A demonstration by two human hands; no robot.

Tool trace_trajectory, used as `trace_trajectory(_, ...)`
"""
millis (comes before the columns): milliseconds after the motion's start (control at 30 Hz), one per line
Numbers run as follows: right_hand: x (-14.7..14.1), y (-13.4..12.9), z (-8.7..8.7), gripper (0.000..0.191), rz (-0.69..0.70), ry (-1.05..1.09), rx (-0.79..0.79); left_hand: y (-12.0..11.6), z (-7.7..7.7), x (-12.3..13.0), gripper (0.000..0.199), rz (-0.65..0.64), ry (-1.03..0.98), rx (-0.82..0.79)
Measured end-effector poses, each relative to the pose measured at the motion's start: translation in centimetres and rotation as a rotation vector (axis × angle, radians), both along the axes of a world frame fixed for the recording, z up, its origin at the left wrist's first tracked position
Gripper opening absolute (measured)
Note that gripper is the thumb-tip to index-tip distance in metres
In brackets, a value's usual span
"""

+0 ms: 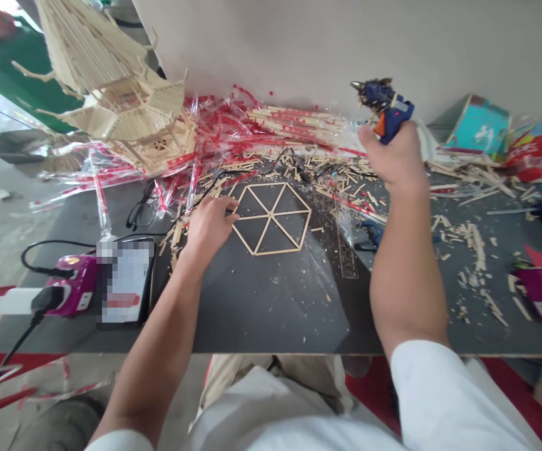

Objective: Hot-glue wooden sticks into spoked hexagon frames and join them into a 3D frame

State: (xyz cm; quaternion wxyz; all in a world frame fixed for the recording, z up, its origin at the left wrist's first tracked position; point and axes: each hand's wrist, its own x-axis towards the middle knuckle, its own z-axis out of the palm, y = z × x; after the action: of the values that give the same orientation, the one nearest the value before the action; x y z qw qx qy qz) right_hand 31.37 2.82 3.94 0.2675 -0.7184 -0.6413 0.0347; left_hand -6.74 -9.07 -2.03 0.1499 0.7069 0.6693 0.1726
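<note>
A flat hexagonal frame (271,215) of thin wooden sticks, with spokes meeting at its centre, lies on the dark tabletop. My left hand (211,222) is at its left corner, with thumb and fingertips closed around the sticks there. Raised above the back of the table, my right hand (400,153) grips a blue glue gun (383,106) with an orange trigger. Its metal nozzle points left, away from the frame. A clear ruler (346,244) lies to the right of the frame.
A large stick-built tower model (125,119) stands at the back left. Red-and-clear wrappers (219,125) and stick bundles (299,125) line the wall. At left are a phone (127,282) and a purple power strip (76,285); stick scraps (475,244) lie at right.
</note>
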Motion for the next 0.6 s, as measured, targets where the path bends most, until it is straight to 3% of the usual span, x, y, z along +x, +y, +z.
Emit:
trace_trajectory(100,-3.8,-1.2,0.9,0.044,-0.019,0.081,0.075,0.0,-0.1,-0.1,0.027,0.001,-0.005,-0.002)
trace_trajectory(200,-6.7,-1.8,0.6,0.043,0.05,0.032,0.044,0.0,0.0,0.0,0.028,0.004,-0.013,-0.009)
trace_trajectory(433,-11.1,-1.6,-3.7,0.064,0.307,-0.117,-0.05,-0.3,0.4,0.3,0.029,0.018,-0.026,-0.017)
trace_trajectory(600,-12.4,-1.8,-5.5,0.066,0.356,-0.097,-0.036,-0.3,0.5,0.4,0.03,0.042,-0.018,-0.034)
